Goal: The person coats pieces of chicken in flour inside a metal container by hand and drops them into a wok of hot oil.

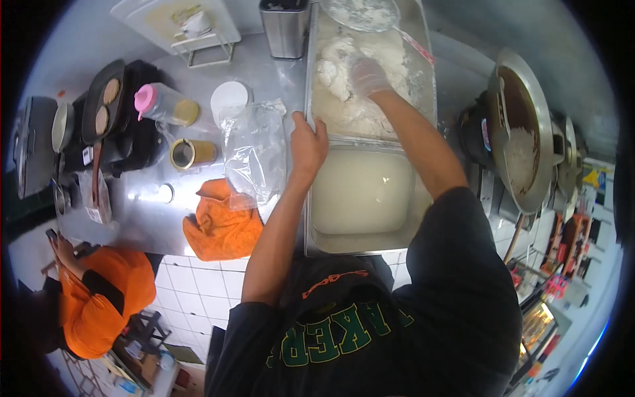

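Left hand (309, 142): bare, curled round the near left part of the rim of the flour tray (434, 86), thumb on the inner side.
Right hand (368, 76): in a clear glove, down in the flour (374, 119); its fingertips are hidden, so whether it is open, closed or holding something cannot be told.
Flour: spread over the bottom of the metal tray, with floury lumps (329, 71) just left of the gloved hand.
Sieve (360, 12): at the far end of the tray, dusted white, its red-and-white handle reaching to the right rim.
Pale liquid (357, 198): in a second metal tray (360, 245), directly on the near side of the first.
Worktop, left of the trays: a crumpled plastic bag (254, 159), a white round lid (231, 99) partly beneath it, an orange cloth (221, 225), a tin (192, 153) and a pink-topped bottle (169, 106) on its side in this view.
Frying pan (92, 119): far left, two round patties (106, 106) in it.
Co-worker (106, 298): lower left, in orange, holding a phone (51, 234).
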The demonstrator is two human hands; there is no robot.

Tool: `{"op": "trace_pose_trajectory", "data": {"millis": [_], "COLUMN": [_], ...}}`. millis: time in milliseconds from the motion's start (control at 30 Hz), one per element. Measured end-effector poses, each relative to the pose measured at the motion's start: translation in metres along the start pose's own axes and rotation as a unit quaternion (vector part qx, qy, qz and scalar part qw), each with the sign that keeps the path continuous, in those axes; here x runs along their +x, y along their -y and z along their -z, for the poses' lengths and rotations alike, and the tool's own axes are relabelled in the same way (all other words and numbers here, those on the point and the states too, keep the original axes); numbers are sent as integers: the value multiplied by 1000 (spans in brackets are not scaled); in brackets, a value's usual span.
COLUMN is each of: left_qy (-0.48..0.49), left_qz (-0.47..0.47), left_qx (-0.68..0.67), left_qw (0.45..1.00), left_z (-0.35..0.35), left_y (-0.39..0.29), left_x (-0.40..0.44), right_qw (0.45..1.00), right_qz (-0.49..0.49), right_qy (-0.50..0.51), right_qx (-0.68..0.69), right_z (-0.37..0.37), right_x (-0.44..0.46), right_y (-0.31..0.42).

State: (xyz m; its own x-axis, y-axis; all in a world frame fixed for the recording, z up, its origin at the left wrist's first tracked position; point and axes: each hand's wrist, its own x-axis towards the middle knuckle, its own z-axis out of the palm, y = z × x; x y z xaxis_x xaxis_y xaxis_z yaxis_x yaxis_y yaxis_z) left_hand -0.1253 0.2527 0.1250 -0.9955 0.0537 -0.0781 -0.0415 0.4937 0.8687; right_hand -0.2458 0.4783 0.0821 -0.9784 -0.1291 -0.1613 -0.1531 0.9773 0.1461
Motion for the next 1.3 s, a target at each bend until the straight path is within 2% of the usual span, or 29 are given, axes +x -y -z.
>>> {"op": "trace_pose_trajectory", "data": {"millis": [33, 133, 200, 233, 267, 333, 433, 500, 567, 633, 667, 700, 733, 800, 933, 1000, 1067, 1100, 1167, 1233, 1267, 1300], "left_qy": [7, 16, 19, 36, 33, 43, -4, -5, -3, 13, 13, 11, 7, 7, -6, -4, 3, 3, 0, 3, 4, 4], "left_qz": [2, 9, 28, 40, 45, 49, 24, 35, 37, 41, 42, 47, 53, 61, 32, 37, 46, 40, 46, 60, 69, 71], "left_qx": [1, -20, -26, -26, -26, -35, -23, -15, -14, -43, -46, -37, -25, -18, 6, 6, -2, -9, -20, -4, -7, -9], "left_qw": [1000, 1000, 999, 998, 998, 997, 999, 999, 999, 998, 998, 998, 998, 998, 999, 999, 999, 999, 999, 998, 998, 997], "left_z": [1, 5, 7, 8, 7, 5, -5, -2, -2, -3, -3, -3, -1, -3, -4, -2, -3, -3, -1, -2, -2, -2], "left_y": [0, -6, -7, -7, -6, -5, 2, -5, -10, -5, -6, -8, -9, -9, -8, -9, -10, -10, -8, -8, -8, -8], "left_x": [1, 0, 5, 3, 2, 4, 3, 1, 4, 3, 1, 1, 3, 1, 4, 7, 2, 3, 2, 3, 2, 4], "right_qw": [998, 992, 995, 994, 999, 993, 971, 948, 974, 994, 994, 987, 983, 973, 991, 992, 985, 985, 952, 949, 947, 956], "right_qz": [36, 95, 15, 22, -12, -41, -132, -201, -137, 5, 5, 89, 106, 138, 26, 2, 169, 170, 214, 226, 229, 208], "right_qy": [56, 57, 84, 87, -5, -103, 4, 87, 94, 106, 108, 56, 64, 84, 50, 49, -21, -20, 215, 102, 111, 10], "right_qx": [-2, 61, 58, 57, 46, 37, 201, 230, 153, 24, 21, 120, 135, 165, 121, 112, -25, -27, -29, 197, 197, 208], "right_z": [18, 44, 59, 52, 35, -16, 4, 34, 36, -7, -33, -28, -27, 24, 44, 30, 20, 26, 38, 5, 9, 20], "right_x": [-13, -48, -53, -49, -40, -4, 26, 22, 0, -3, 0, 3, 8, 10, 38, 50, 48, 47, 38, 33, 22, 10], "right_y": [3, 3, 3, -6, -21, -64, -36, -1, 4, -26, -53, -65, -66, -42, -1, 11, 24, 20, 10, -45, -51, -57]}}
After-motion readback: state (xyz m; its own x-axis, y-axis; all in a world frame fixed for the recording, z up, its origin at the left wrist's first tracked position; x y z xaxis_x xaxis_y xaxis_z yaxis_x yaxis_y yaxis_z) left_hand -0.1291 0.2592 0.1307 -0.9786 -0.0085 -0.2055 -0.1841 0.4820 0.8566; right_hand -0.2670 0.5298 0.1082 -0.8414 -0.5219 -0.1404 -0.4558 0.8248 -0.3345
